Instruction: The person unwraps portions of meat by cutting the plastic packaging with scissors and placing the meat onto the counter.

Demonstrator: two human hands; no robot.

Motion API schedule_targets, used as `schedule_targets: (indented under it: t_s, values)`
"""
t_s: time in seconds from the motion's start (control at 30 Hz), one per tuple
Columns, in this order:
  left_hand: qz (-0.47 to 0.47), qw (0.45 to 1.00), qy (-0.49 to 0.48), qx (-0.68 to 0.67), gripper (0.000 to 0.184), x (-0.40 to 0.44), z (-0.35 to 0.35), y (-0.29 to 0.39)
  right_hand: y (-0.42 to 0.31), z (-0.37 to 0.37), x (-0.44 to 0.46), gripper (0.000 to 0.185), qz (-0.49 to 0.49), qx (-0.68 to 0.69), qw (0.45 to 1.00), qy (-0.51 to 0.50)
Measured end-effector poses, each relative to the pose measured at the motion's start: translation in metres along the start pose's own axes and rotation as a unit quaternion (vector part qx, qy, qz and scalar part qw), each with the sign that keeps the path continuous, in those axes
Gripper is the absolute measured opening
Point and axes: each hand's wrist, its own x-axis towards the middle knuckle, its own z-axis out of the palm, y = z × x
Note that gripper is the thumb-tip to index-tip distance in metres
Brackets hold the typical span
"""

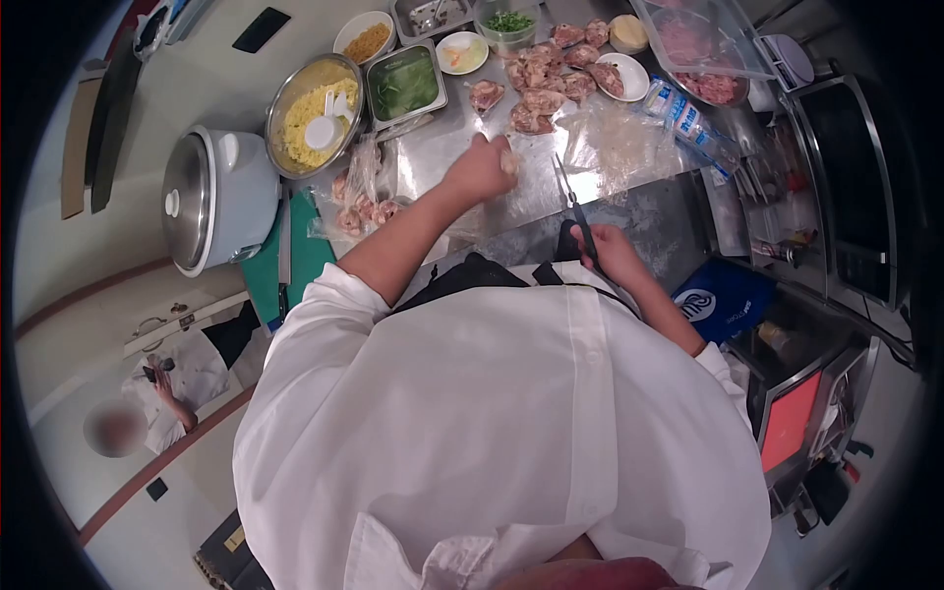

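My left hand (480, 169) is closed over the metal worktop (418, 162), its fingers round a small pale piece that looks like raw meat (509, 162). Black-handled scissors (575, 205) are in my right hand (612, 253), near the worktop's front edge. Their blades point away from me and look slightly apart. Beyond my left hand lie raw meat pieces (539, 74) in a heap, with a single piece (486, 94) beside them. A clear plastic bag (364, 177) with more meat lies left of my left forearm.
Along the back stand a steel bowl of yellow food (295, 98), a tray of green liquid (403, 84) and a bowl of chopped greens (509, 20). A rice cooker (192, 197) and a knife (285, 246) on a green board (258, 265) are left. Another person (187, 379) is at lower left.
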Motion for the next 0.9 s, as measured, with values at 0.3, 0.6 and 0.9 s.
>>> schedule_targets:
  t_s: [0.3,0.6,0.9]
  values:
    - [0.108,0.947,0.239,-0.187,0.078,0.065,-0.005,-0.046,-0.019,-0.010,-0.012,0.057,-0.055,-0.325,0.942,0.061]
    - [-0.088,0.971,0.104,0.197,0.028,-0.075,0.011,-0.110,-0.014,-0.015,-0.014,0.010,-0.230,-0.280,0.925,0.114]
    - [0.094,0.959,-0.008,0.266,0.013,-0.116,-0.016,-0.135,-0.043,-0.001,-0.009,0.011,-0.189,-0.350,0.912,0.100]
